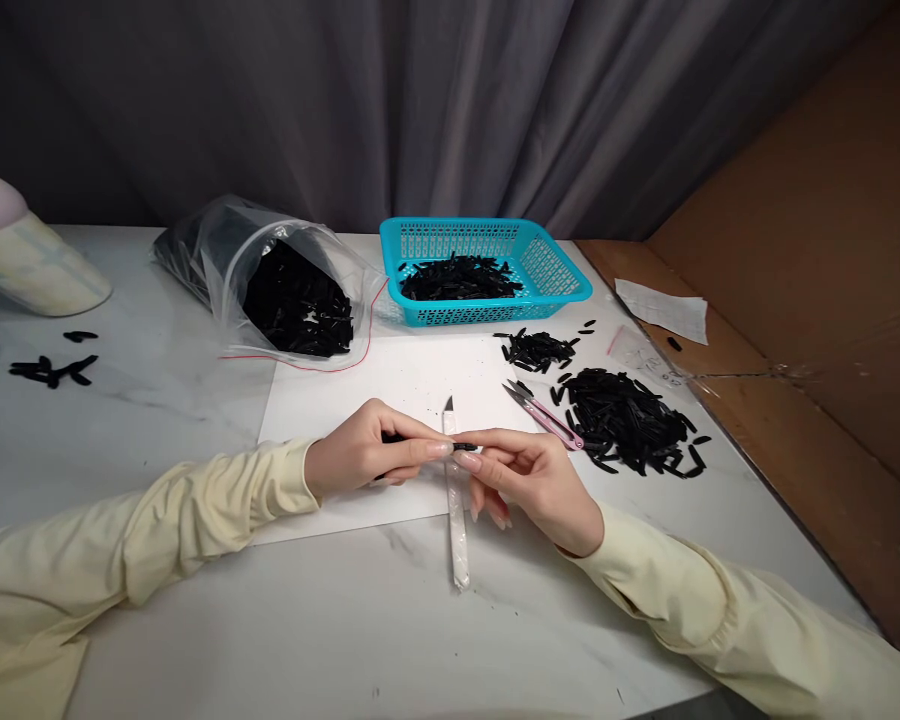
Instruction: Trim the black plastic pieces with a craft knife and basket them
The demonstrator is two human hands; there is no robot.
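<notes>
"Two bare hands, at work?"

"Yes, close together above a white sheet (345, 400). Left hand (371, 447) in a pinch, thumb against finger, on one end of a small black piece (465, 447). Right hand (544, 490) pinching the other end, lower fingers curled loosely."

"Anything else in the left?"

"Probably more black pieces, tucked under the fingers; too shaded to count."

"And below?"

"Under the fingertips, a craft knife (457, 540) with a pale wrapped handle, blade pointing away, lying across the near edge of the sheet."

"To the right?"

"Pink-handled snips (559, 423), blades apart, just beside a large black heap (630, 420). Farther back, a smaller heap (538, 350), near a turquoise basket (487, 313) with similar pieces inside."

"To the left?"

"Behind the left hand, an open clear bag (214, 265) on its side, black pieces at the mouth. Beyond, loose scattered pieces (52, 370) near a pale container (52, 265), all on a white marbled table (195, 640)."

"Background?"

"Grey curtain (457, 100); brown cardboard (810, 200) at right."
</notes>
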